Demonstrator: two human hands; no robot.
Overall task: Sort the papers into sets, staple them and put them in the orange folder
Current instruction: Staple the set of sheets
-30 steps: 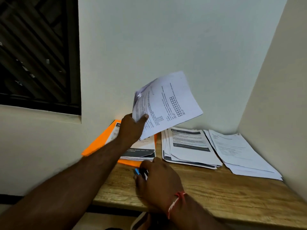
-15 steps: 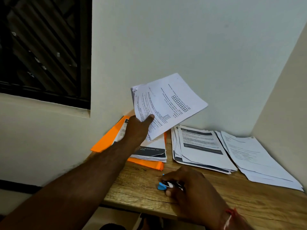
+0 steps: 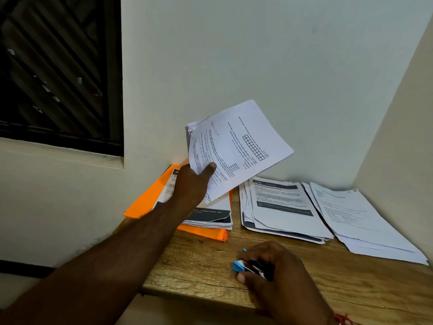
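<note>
My left hand (image 3: 191, 184) holds a set of printed papers (image 3: 239, 146) by its lower corner, raised above the orange folder (image 3: 145, 202). The folder lies open at the table's back left, with a stack of papers (image 3: 210, 216) on it. My right hand (image 3: 269, 266) is closed around a small blue and black stapler (image 3: 241, 266) on the wooden table (image 3: 199, 261). The stapler's blue tip pokes out to the left of the fingers.
Two more piles lie against the back wall: one with dark header bands (image 3: 281, 205) in the middle and a plain white pile (image 3: 365, 219) at the right corner. Walls close in behind and to the right. A dark window (image 3: 58, 66) is at the upper left.
My right hand has closed on the stapler and drawn it to the right along the table's front. The held papers stay up over the folder with little change.
</note>
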